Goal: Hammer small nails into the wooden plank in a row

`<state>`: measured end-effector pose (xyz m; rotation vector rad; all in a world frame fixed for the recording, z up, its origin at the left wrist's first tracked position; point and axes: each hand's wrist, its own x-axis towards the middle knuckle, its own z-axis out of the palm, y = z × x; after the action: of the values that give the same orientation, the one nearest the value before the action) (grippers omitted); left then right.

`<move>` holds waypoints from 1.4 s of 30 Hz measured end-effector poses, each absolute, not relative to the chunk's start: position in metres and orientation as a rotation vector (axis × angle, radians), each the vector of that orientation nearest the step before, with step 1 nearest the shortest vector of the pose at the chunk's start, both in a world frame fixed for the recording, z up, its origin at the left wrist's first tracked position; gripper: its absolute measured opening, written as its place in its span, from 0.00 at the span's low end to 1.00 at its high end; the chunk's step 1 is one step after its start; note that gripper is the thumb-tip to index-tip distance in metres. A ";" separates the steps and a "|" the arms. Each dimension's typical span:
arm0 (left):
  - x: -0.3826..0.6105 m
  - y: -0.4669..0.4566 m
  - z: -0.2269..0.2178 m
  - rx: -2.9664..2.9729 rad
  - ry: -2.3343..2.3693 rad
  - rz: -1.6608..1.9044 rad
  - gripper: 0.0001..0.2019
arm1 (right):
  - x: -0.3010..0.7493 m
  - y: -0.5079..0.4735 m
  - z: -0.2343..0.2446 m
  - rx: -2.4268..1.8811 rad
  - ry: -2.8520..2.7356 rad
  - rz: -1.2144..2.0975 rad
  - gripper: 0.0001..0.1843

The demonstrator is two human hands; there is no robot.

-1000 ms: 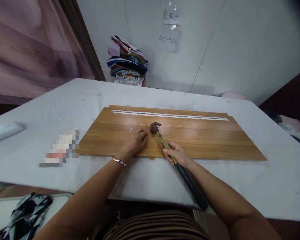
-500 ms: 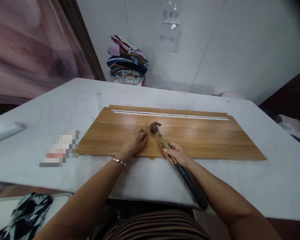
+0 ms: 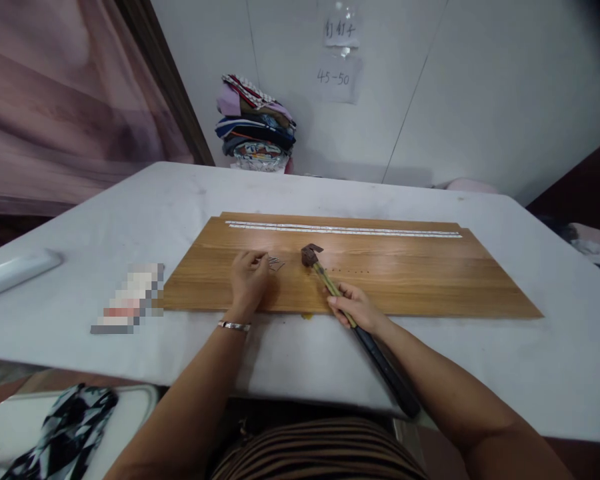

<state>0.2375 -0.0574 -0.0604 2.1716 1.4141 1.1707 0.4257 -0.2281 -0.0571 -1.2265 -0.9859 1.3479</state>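
One hammer (image 3: 367, 341), head over the wooden board (image 3: 410, 260), sits in the right hand's (image 3: 356, 308) closed grip; left hand (image 3: 249, 279), shifted from beside it to loose nails (image 3: 275, 261) on the board, has these within reach, own grip indeterminable.

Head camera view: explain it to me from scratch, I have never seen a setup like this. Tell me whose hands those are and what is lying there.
There is no machine here, just a person's two bare hands. The camera is worn on the head and looks forward and down, so you see roughly what the wearer sees. A wooden board lies on a white-covered table. Along its far side run two pale strips with markings. The right hand holds a hammer partway along its handle. The left hand is beside some loose nails; whether it grips one is too small to tell.
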 end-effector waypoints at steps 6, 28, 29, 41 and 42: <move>0.234 -0.065 -0.057 2.487 1.315 0.901 0.11 | 0.425 -0.228 -0.053 -1.235 -0.975 1.360 0.13; 0.270 -0.038 -0.013 3.190 0.844 -0.299 0.11 | 0.437 -0.228 -0.058 -1.187 -0.890 1.256 0.12; 0.271 -0.035 -0.012 3.189 0.813 -0.311 0.10 | 0.437 -0.228 -0.059 -1.175 -0.885 1.259 0.12; 0.270 -0.038 -0.010 2.957 0.981 -0.126 0.07 | 0.437 -0.223 -0.062 -1.092 -0.898 1.277 0.13; 0.272 -0.041 -0.011 2.854 1.027 -0.035 0.07 | 0.437 -0.223 -0.062 -1.086 -0.898 1.274 0.12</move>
<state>0.2715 -0.0410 -0.0107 2.8545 1.0267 -0.0354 0.4371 -0.2232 -0.0620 -1.0864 -0.8983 1.2740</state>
